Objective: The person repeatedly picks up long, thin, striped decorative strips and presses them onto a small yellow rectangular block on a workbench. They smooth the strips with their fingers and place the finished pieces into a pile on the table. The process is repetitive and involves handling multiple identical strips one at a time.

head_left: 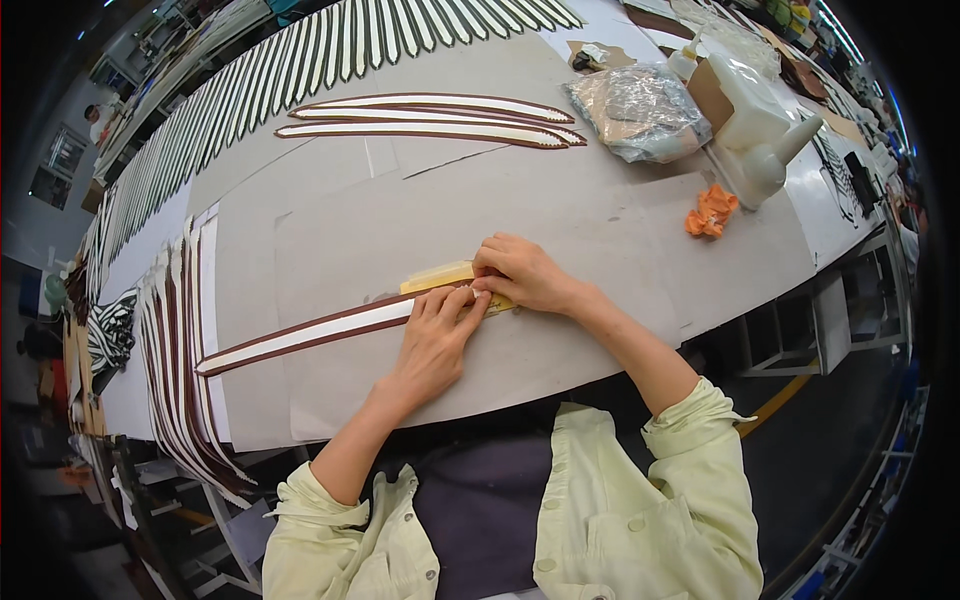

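Note:
A long, pointed strip [300, 335], white with dark brown edges, lies slanted on the grey cardboard-covered table [560, 210]. My left hand [437, 340] lies flat on its right end, fingers pressing down. My right hand [522, 275] rests just beyond, fingertips pinching the strip's end beside a yellow pad [438, 277] that lies under and behind my fingers. Both hands touch each other at the strip's end.
Three finished strips [430, 118] lie at the table's far middle. Several more fan out along the far edge [330, 45] and stack at the left [180, 360]. A clear plastic bag [640, 110], white plastic bottles [760, 130] and an orange rag [711, 211] sit at the right.

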`<state>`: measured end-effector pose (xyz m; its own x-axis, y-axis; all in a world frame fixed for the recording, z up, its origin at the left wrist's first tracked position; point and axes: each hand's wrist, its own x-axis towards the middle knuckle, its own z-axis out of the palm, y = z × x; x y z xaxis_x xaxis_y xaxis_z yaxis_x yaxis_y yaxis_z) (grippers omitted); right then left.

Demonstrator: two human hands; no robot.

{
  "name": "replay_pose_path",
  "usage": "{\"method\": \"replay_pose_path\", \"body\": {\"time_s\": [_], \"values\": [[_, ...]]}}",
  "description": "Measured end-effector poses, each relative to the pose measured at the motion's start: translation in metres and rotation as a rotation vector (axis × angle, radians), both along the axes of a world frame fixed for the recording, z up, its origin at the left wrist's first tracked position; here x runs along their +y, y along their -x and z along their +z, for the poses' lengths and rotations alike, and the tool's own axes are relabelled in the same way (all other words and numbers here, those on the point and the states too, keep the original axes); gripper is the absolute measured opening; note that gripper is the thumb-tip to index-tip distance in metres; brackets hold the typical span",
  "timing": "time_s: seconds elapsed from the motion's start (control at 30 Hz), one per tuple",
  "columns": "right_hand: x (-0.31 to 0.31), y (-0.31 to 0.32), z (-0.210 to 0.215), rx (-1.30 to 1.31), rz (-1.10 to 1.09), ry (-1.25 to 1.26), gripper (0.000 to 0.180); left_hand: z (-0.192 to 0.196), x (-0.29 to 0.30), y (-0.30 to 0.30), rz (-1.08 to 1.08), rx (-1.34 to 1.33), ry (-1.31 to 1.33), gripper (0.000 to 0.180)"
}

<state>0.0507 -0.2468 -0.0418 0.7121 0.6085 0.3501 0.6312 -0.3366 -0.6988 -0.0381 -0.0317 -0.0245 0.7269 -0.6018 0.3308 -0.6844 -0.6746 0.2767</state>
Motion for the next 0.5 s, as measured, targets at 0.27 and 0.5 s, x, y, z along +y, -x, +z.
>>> {"method": "replay_pose_path", "body": {"time_s": [0.27, 0.5], "values": [[-0.029, 0.059, 0.010, -0.160, -0.217, 0.055, 0.035, -0.005, -0.004, 0.003, 0.047, -0.077, -0.002, 0.065], [-0.021, 0.082, 0.011, -0.359, -0.239, 0.286, 0.060, -0.003, -0.006, -0.002, 0.032, -0.047, 0.007, 0.066]]}}
